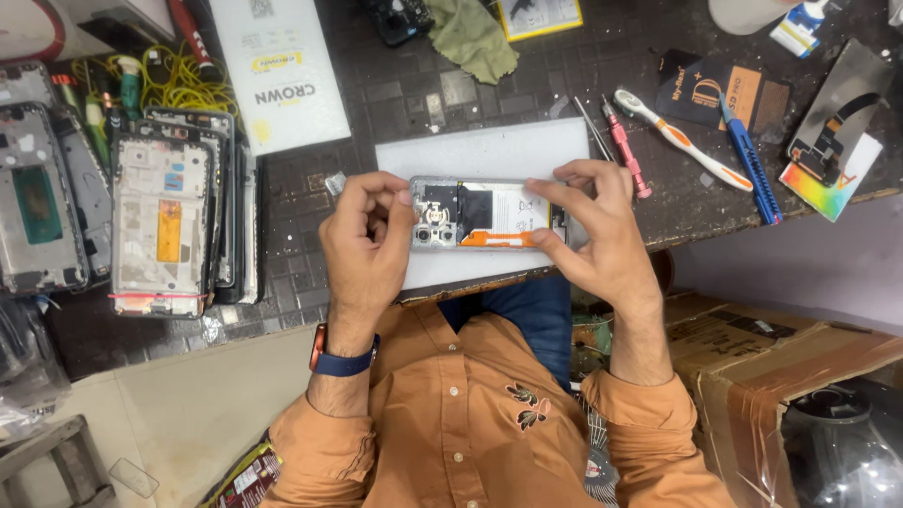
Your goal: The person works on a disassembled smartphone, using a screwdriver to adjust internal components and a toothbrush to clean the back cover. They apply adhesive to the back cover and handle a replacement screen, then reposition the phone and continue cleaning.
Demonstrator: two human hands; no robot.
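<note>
An opened smartphone point(484, 214) with its back cover off lies sideways over a white mat point(489, 155), showing a white battery, black shields and an orange strip. My left hand point(367, 245) grips its left end near the camera module, fingers curled at the edge. My right hand point(597, 235) pinches the right end, thumb below and fingers on top. Both hands hold the phone just above the mat near the table's front edge.
A stack of phone frames point(174, 221) sits at the left. A red screwdriver point(625, 150), a toothbrush point(677, 136), a blue tool point(752, 169) and a screen part point(837, 122) lie at the right. A white box point(277, 71) and green cloth point(470, 38) sit behind. A cardboard box point(752, 357) stands below.
</note>
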